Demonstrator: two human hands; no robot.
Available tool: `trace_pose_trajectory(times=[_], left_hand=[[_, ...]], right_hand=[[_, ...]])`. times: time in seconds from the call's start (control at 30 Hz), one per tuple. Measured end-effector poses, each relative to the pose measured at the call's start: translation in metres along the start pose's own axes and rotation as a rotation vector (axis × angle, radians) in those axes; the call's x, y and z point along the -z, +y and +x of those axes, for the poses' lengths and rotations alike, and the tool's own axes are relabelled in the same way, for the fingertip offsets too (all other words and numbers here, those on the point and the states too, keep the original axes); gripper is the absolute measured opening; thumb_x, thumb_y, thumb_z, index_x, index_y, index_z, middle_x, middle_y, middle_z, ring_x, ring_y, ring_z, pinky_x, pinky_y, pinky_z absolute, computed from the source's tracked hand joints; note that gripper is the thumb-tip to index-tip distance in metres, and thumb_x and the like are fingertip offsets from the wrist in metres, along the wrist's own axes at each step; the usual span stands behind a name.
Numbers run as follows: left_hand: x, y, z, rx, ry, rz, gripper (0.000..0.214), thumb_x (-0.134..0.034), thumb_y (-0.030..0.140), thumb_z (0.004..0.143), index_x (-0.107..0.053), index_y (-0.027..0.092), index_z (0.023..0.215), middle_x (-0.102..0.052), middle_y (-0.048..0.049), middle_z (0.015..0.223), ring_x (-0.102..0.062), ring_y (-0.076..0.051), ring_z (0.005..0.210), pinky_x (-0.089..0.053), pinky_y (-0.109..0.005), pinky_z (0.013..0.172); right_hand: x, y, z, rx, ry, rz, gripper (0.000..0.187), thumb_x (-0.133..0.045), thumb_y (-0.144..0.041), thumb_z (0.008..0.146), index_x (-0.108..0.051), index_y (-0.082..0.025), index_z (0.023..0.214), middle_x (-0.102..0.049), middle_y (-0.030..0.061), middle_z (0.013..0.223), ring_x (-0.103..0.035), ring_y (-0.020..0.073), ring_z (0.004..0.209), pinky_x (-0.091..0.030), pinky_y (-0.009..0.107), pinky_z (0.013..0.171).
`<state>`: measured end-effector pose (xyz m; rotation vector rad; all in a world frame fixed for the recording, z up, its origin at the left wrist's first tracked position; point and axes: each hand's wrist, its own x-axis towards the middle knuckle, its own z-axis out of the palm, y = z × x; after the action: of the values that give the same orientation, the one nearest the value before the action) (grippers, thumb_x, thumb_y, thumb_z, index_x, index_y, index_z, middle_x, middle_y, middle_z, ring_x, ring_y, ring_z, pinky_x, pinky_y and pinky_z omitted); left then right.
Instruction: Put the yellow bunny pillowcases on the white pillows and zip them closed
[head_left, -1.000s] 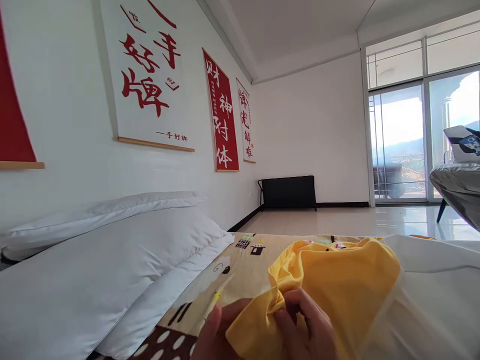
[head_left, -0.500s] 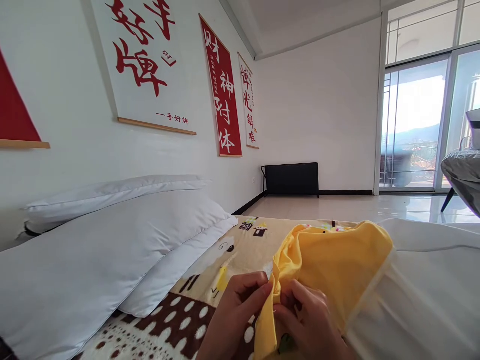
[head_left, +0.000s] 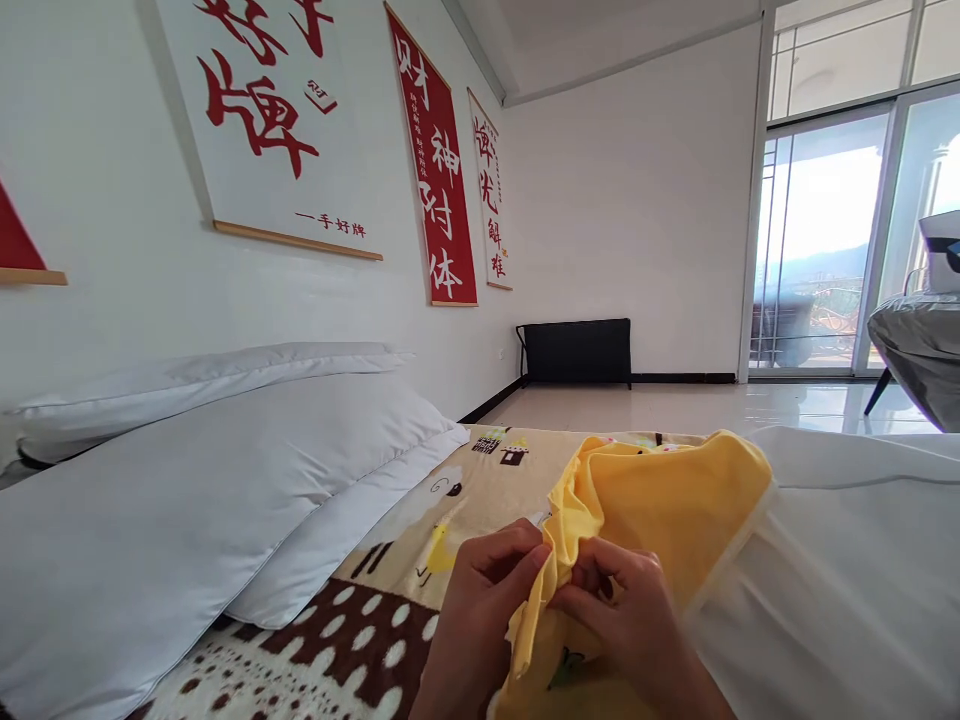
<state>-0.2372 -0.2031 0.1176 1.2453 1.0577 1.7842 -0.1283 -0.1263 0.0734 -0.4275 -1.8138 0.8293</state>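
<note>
A yellow cloth (head_left: 675,495) lies bunched over the bed, its left edge gathered into folds; whether it is a pillowcase or another cover, I cannot tell. My left hand (head_left: 499,590) pinches that folded edge from the left between thumb and fingers. Close beside it, my right hand (head_left: 619,605) is closed on the same edge from the right. The fingertips of both hands are partly hidden in the folds. White fabric (head_left: 832,570) lies against the cloth's right side. Beneath is a patterned blanket (head_left: 495,490) in beige and brown with animal prints.
Several pale grey-white pillows (head_left: 247,490) are piled on the left by the wall. Past the bed, a black folded item (head_left: 576,352) stands on the floor near the corner. A grey chair (head_left: 919,345) is at the right, before a sliding glass door (head_left: 817,240).
Both hands have risen slightly with the yellow edge, which looks more tightly gathered between them. The view has shifted a little, so the room appears moved left and up.
</note>
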Motion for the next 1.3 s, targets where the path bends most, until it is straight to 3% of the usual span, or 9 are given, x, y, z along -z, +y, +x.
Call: trace_pose_trajectory(times=[0.17,0.33,0.63,0.83,0.97,1.07,1.2,1.3], left_hand=[[0.008,-0.008,0.008,0.066,-0.088,-0.098,0.021,-0.072,0.033,0.071,-0.066,0.014,0.08,-0.06,-0.0026,0.07,-0.054,-0.013,0.066,-0.042,-0.021,0.06],[0.007,-0.012,0.009,0.073,-0.1,-0.068,0.019,-0.076,0.022,0.063,-0.062,0.015,0.073,-0.063,-0.0013,0.071,-0.058,-0.014,0.064,-0.045,-0.022,0.061],[0.015,-0.015,0.014,0.033,-0.115,-0.041,0.025,-0.076,0.034,0.063,-0.065,0.011,0.064,-0.057,-0.003,0.063,-0.051,-0.013,0.061,-0.042,-0.021,0.056],[0.007,-0.009,0.011,-0.123,0.034,0.128,0.017,-0.071,0.026,0.062,-0.059,0.014,0.064,-0.052,0.0012,0.06,-0.047,-0.011,0.058,-0.039,-0.018,0.051],[0.001,-0.01,0.008,-0.152,0.159,0.212,0.016,-0.07,0.025,0.062,-0.057,0.016,0.067,-0.053,0.0015,0.064,-0.048,-0.012,0.061,-0.04,-0.019,0.055],[-0.002,-0.011,0.005,-0.141,0.223,0.254,0.02,-0.069,0.032,0.068,-0.058,0.016,0.066,-0.055,-0.0004,0.063,-0.049,-0.014,0.062,-0.041,-0.021,0.057],[0.004,-0.004,0.0,-0.16,0.006,0.368,0.031,-0.058,0.042,0.079,-0.069,0.014,0.074,-0.061,-0.0059,0.07,-0.053,-0.017,0.068,-0.044,-0.025,0.063],[0.011,0.004,-0.005,-0.192,-0.161,0.419,0.033,-0.067,0.043,0.071,-0.071,0.017,0.092,-0.065,-0.0086,0.091,-0.056,-0.022,0.079,-0.047,-0.029,0.076]], right_hand=[[0.001,0.003,-0.001,0.034,0.1,0.072,0.023,-0.058,-0.036,0.083,-0.065,-0.017,0.073,-0.054,-0.0031,0.052,-0.047,0.0075,0.046,-0.041,0.016,0.045],[0.0,-0.001,-0.004,0.044,0.152,0.056,0.023,-0.054,-0.034,0.086,-0.062,-0.016,0.075,-0.055,-0.0022,0.055,-0.049,0.0081,0.047,-0.041,0.017,0.046],[0.0,-0.008,-0.005,0.186,0.079,-0.001,0.02,-0.044,-0.029,0.091,-0.055,-0.018,0.079,-0.053,-0.0024,0.063,-0.048,0.008,0.055,-0.039,0.016,0.052],[-0.003,-0.012,-0.005,0.212,0.033,-0.073,0.018,-0.042,-0.025,0.091,-0.052,-0.018,0.077,-0.052,-0.0032,0.062,-0.047,0.0073,0.055,-0.038,0.017,0.054],[-0.007,-0.012,-0.007,0.185,0.103,-0.113,0.016,-0.042,-0.023,0.09,-0.051,-0.019,0.078,-0.052,-0.0029,0.063,-0.047,0.0079,0.055,-0.038,0.018,0.054],[-0.008,-0.007,-0.007,0.18,0.16,-0.121,0.016,-0.042,-0.024,0.09,-0.052,-0.019,0.08,-0.054,-0.0022,0.064,-0.049,0.0086,0.056,-0.038,0.019,0.055],[-0.009,-0.001,-0.008,0.161,0.243,-0.075,0.016,-0.043,-0.027,0.091,-0.052,-0.019,0.081,-0.055,-0.0019,0.064,-0.051,0.0093,0.057,-0.04,0.019,0.055],[-0.012,0.001,-0.009,0.149,0.354,-0.022,0.016,-0.045,-0.029,0.091,-0.053,-0.019,0.081,-0.055,-0.0017,0.064,-0.052,0.0099,0.058,-0.04,0.02,0.054]])
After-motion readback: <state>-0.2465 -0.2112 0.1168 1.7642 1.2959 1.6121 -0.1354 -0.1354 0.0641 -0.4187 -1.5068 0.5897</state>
